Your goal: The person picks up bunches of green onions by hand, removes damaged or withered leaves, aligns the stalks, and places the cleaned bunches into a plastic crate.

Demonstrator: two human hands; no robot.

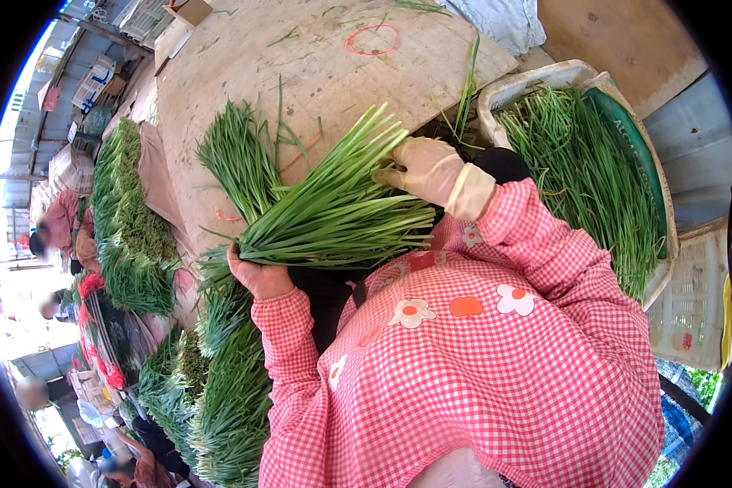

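A thick loose bunch of garlic chives (333, 203) lies fanned across my left hand (262, 275), which is bare and closed around its leafy lower left end. Pale cut stem ends point up and to the right. At that right side is my right hand (435, 171), in a pale glove, its bent fingers and thumb apart and touching the edge of the stems. Another bunch of chives (240, 159) rests on the board just beyond my left hand. A red rubber band (229, 217) lies beside it.
The wooden board (301, 73) spreads ahead, with a large pink band loop (372, 41) and stray leaves. A white crate (492, 102) full of chives stands at right. Piled chives (236, 398) lie at lower left, more bundles (134, 220) farther left. Other people work at far left.
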